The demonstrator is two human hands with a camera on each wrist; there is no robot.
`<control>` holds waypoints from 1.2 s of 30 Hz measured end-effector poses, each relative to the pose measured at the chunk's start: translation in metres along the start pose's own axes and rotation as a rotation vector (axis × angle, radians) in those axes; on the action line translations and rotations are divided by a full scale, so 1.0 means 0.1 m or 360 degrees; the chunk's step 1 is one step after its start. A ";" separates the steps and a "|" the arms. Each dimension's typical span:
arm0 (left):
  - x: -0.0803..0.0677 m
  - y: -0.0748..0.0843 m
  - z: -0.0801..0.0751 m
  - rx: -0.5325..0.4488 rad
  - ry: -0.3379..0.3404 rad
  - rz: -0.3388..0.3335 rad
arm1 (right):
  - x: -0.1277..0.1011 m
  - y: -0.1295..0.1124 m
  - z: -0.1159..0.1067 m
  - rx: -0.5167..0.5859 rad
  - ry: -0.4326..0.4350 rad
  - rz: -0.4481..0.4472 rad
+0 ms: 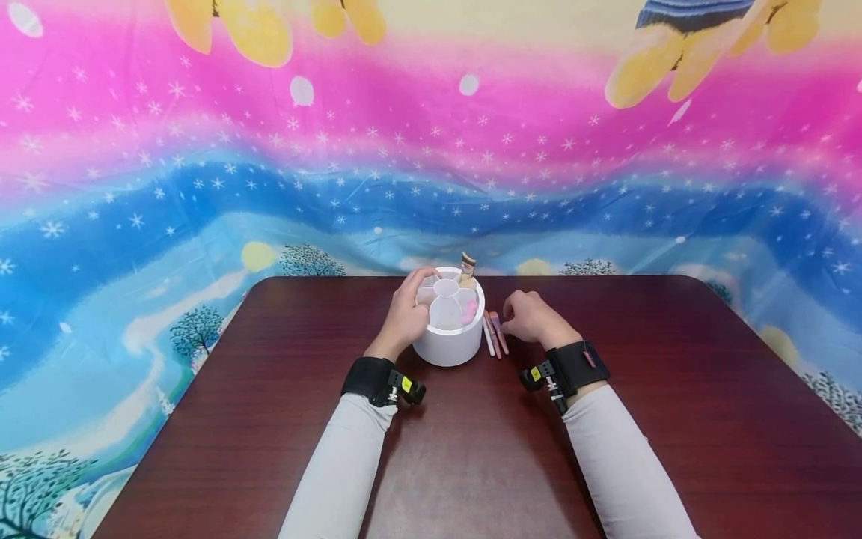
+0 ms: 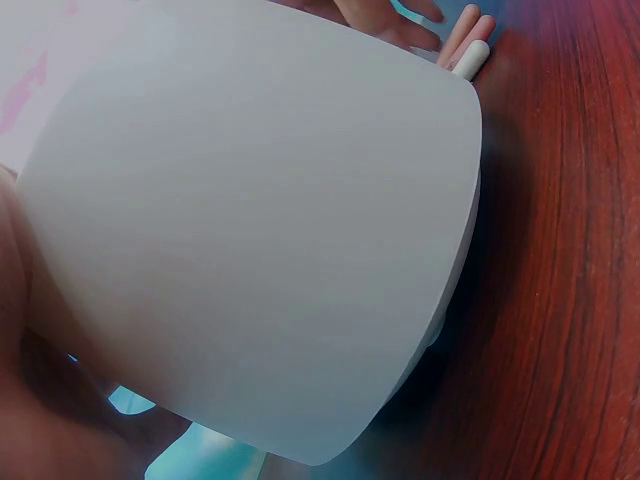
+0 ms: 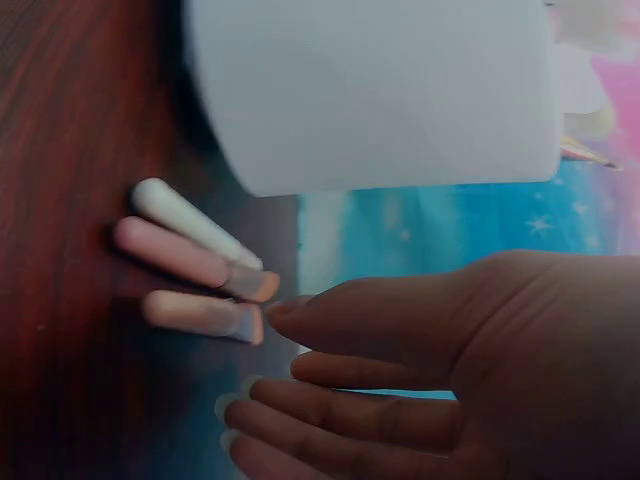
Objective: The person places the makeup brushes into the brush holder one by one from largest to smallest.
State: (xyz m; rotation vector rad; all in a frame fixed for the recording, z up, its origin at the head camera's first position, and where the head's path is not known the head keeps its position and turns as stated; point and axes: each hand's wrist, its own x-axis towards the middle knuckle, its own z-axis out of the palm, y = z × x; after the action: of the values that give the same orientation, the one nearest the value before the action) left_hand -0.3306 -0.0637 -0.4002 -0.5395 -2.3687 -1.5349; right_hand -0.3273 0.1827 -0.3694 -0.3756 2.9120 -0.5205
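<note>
By the left hand (image 1: 404, 311), a white round box (image 1: 447, 348) is held at its left wall, with the fingers bent over the rim. The right hand (image 1: 532, 316) is loosely opened and nothing is held in it; its thumb is placed just beside two pinkish brushes (image 3: 175, 250) with short flat bristles. Beside these, one white stick (image 3: 195, 222) is seen, smooth and round-ended. All three are laid on the table (image 1: 465, 449), to the right of the box.

The box is smooth like plastic, and by thin walls it is divided around a round middle cup (image 1: 446, 288). In it, one pink thing (image 1: 470, 311) and one brown-and-beige piece (image 1: 468, 263) are seen. On two black wrist straps, yellow labels are carried, whose writing cannot be read. The table is finished in dark red wood grain; behind it, a snowflake-printed cloth (image 1: 431, 165) is hung.
</note>
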 end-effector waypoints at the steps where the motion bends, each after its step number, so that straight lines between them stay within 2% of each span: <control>1: 0.00 0.00 0.00 -0.0001 -0.0001 0.0000 | 0.01 0.01 0.02 -0.0003 -0.0020 0.0011; 11: 0.00 -0.02 0.00 0.0011 -0.0025 -0.0027 | 0.05 0.06 0.11 0.0004 -0.0015 0.0068; 18: 0.00 -0.02 -0.01 0.0004 -0.0022 -0.0036 | 0.07 0.09 0.13 0.0016 -0.0111 0.0175; 28: 0.01 -0.03 -0.01 0.0013 -0.0018 -0.0011 | 0.05 0.12 0.09 0.0006 -0.0156 0.0229; 31: 0.01 -0.04 -0.01 0.0012 -0.0018 -0.0011 | 0.03 0.12 0.06 0.0022 -0.0128 0.0233; 36: 0.01 -0.04 -0.01 -0.0001 -0.0021 -0.0011 | -0.03 0.08 -0.06 0.0015 -0.0001 0.0165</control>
State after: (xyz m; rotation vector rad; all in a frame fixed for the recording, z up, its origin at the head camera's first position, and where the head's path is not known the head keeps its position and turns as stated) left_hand -0.3332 -0.0655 -0.4026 -0.5438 -2.3821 -1.5397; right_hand -0.3271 0.1925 -0.3668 -0.2216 2.9084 -0.5182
